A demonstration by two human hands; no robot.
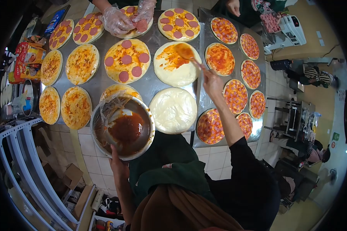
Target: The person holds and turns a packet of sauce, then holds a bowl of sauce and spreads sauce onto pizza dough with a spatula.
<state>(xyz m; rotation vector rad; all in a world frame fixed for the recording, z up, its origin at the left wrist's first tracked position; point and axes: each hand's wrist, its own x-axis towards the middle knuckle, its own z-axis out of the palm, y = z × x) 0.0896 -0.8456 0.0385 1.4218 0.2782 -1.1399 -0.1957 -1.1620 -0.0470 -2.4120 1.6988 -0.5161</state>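
My right hand (pixel 212 81) is closed round the handle of a spoon (pixel 185 51), whose sauce-covered end touches a dough round (pixel 177 75) partly coated with orange sauce. My left hand (pixel 118 168) holds the near rim of a metal bowl (pixel 150 129) with red-brown sauce (pixel 126 128) in it and clear plastic film along its left side. The bowl partly covers a sauced round (pixel 121 91). Right of the bowl lies a plain pale dough round (pixel 173 111). Beyond the bowl is a round with pink slices (pixel 126 60).
Across the metal table (pixel 200 90), a co-worker's gloved hands (pixel 121 21) hold pink slices over a round. More topped rounds (pixel 235 94) lie right and sauced ones (pixel 77 107) left. Another person's hand (pixel 233 7) is at the top. A metal rack (pixel 31 169) stands at lower left.
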